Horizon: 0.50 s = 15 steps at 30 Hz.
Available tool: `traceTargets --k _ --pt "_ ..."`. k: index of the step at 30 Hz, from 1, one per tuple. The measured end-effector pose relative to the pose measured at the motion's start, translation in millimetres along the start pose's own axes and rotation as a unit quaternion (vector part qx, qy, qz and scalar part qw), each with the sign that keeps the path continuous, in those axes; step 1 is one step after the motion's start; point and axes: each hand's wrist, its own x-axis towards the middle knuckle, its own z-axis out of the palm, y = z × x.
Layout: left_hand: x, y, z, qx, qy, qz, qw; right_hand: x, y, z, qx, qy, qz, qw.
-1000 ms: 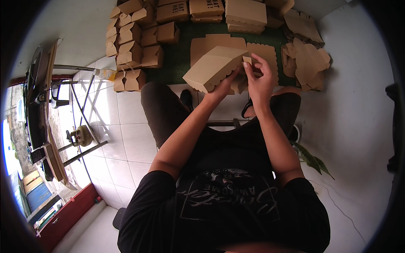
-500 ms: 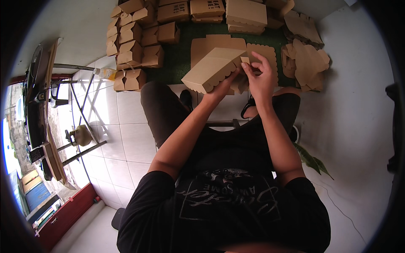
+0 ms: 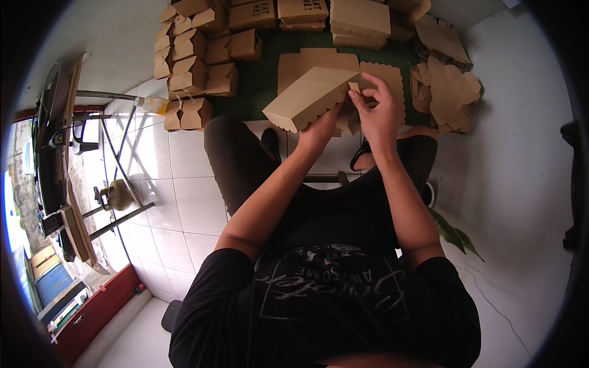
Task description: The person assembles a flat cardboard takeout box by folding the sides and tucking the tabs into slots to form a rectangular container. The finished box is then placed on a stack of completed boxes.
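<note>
A brown cardboard box with scalloped edges is held tilted above the front of the green-topped table. My left hand grips it from below along the scalloped side, its fingertips hidden by the cardboard. At the box's right end my right hand pinches a small flap between thumb and a finger, the index finger stretched along the corner. Beneath the box lies a flat cardboard blank, with a scalloped part showing on the right.
Folded boxes are stacked on the left, and more boxes line the back. Flat blanks pile up at the right. A bottle of yellow liquid stands near the left stack. My knees flank the green surface.
Almost nothing differs. My right index finger has bent slightly closer to the box's corner, and the box has shifted very slightly in my hands.
</note>
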Motion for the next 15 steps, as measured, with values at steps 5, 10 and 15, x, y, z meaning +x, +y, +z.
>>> traceTargets --k 5,10,15 --pt "-6 15 2 -0.121 0.013 -0.067 0.99 -2 -3 1 0.001 -0.003 0.008 1.0" --pt "-3 9 0 -0.069 -0.004 -0.031 0.997 -5 -1 6 0.036 0.009 -0.012 0.999" --pt "-2 -4 6 -0.131 0.009 -0.05 0.99 -9 4 6 0.024 0.017 -0.05 0.998"
